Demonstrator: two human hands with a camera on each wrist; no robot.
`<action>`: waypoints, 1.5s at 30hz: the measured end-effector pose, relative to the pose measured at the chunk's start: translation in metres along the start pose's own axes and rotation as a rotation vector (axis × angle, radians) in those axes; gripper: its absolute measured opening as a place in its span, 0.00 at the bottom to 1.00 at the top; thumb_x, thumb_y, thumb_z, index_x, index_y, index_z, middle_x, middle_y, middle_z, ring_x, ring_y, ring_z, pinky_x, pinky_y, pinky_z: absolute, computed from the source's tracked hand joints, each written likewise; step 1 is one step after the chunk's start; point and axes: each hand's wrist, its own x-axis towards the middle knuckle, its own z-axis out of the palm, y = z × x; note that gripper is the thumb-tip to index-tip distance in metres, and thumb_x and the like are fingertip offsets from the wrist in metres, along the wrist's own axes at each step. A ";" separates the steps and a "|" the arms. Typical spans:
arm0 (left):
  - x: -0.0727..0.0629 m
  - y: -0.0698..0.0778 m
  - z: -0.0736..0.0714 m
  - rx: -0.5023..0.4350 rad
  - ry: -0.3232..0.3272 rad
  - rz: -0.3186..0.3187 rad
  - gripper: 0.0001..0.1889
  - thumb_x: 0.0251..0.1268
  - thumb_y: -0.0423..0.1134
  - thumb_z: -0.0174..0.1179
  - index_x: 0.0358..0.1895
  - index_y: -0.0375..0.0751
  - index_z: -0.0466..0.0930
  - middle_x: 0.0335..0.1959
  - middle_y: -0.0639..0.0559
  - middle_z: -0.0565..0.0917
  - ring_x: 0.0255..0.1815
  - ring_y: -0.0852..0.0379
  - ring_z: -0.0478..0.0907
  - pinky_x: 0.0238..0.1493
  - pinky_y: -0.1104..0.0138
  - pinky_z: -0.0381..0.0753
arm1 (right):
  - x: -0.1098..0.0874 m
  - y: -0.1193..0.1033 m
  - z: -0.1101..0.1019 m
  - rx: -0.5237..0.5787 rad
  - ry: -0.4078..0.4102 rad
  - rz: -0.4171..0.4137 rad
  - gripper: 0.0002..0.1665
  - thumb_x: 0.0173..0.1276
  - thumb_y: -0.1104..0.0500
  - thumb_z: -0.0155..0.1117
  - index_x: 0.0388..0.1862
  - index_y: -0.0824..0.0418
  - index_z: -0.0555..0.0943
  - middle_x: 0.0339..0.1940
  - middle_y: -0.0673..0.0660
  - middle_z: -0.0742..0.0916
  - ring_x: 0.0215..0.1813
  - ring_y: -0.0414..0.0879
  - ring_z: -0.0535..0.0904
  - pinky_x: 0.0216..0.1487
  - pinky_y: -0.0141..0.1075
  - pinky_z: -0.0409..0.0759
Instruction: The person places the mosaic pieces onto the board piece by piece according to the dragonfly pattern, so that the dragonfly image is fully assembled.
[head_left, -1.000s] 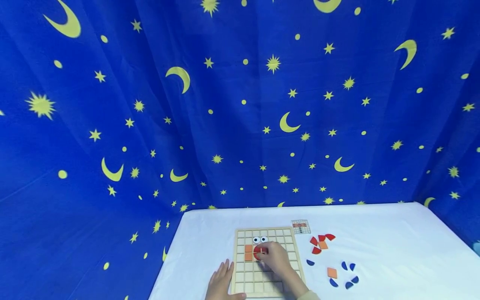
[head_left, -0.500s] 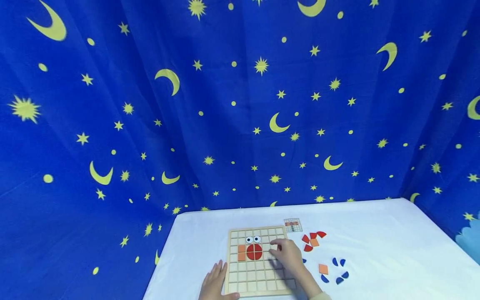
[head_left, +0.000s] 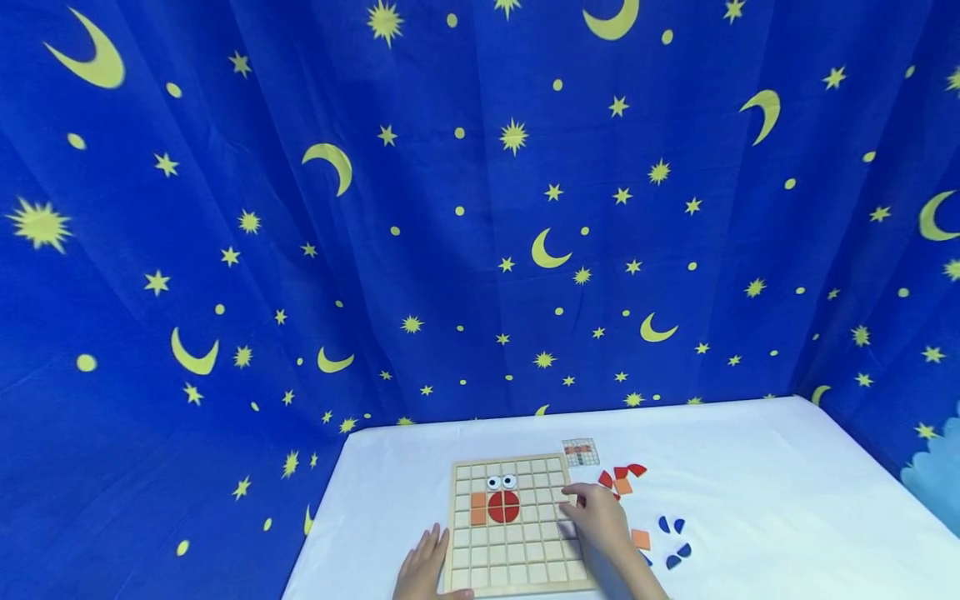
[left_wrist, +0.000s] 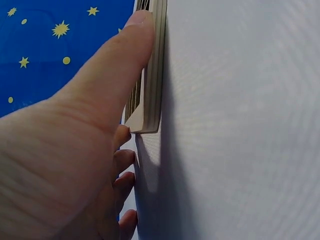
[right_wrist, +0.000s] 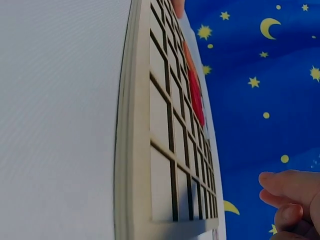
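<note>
A wooden grid board (head_left: 517,577) lies on the white table. On it, a red circle made of quarter pieces (head_left: 496,500) sits beside two orange squares (head_left: 478,501), below two googly-eye discs (head_left: 493,482). My left hand (head_left: 422,568) rests at the board's lower left corner, fingers extended; in the left wrist view the thumb (left_wrist: 142,30) lies against the board's edge. Over the board's right edge is my right hand (head_left: 602,518), fingers loosely bent. In the right wrist view its fingers (right_wrist: 287,185) show no piece between them.
Right of the board lie loose red quarter pieces (head_left: 636,470), an orange square (head_left: 623,486), another orange square (head_left: 641,540) and several blue half-circles (head_left: 672,562). A small pattern card (head_left: 581,452) lies by the board's top right corner. A blue star-patterned curtain (head_left: 450,275) stands behind.
My right hand has left the red circle and moved right to the board's right edge. The circle shows whole. The left hand stays at the board; the head view has shifted slightly.
</note>
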 end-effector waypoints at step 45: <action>-0.001 -0.005 0.002 0.090 0.063 0.048 0.54 0.49 0.65 0.64 0.69 0.25 0.57 0.70 0.23 0.59 0.70 0.23 0.53 0.63 0.29 0.54 | -0.030 0.055 -0.043 -0.119 -0.124 0.290 0.23 0.52 0.57 0.74 0.46 0.68 0.83 0.15 0.49 0.75 0.21 0.41 0.70 0.25 0.32 0.64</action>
